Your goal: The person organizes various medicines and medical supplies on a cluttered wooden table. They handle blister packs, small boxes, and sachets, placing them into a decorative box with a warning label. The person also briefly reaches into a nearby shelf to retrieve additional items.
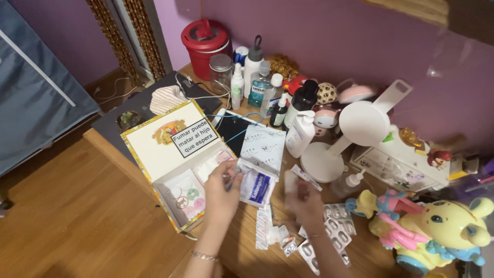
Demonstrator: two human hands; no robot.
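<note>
Head view looks down on a crowded wooden desk (128,154) against a purple wall. My left hand (222,190) sits at centre bottom of the frame, over the open edge of a white box (177,170) with a yellow patterned border, its lid tipped up toward upper left. The fingers pinch a small flat packet (232,170); they are closed on it, though blur hides its exact kind. Just right of that hand lies a white pouch with a blue label (256,188), and above it a white folded packet (263,146).

My right hand (303,198) is right of centre, blurred, near a small white piece (291,181); I cannot tell whether it grips anything. Around and below it lie silver blister packs (337,226) and small sachets (265,229).

Bottles (260,85) and a red lidded bin (205,41) crowd the upper middle. A white round desk lamp (355,126) stands right of centre, and a yellow toy (442,229) fills the lower right.
</note>
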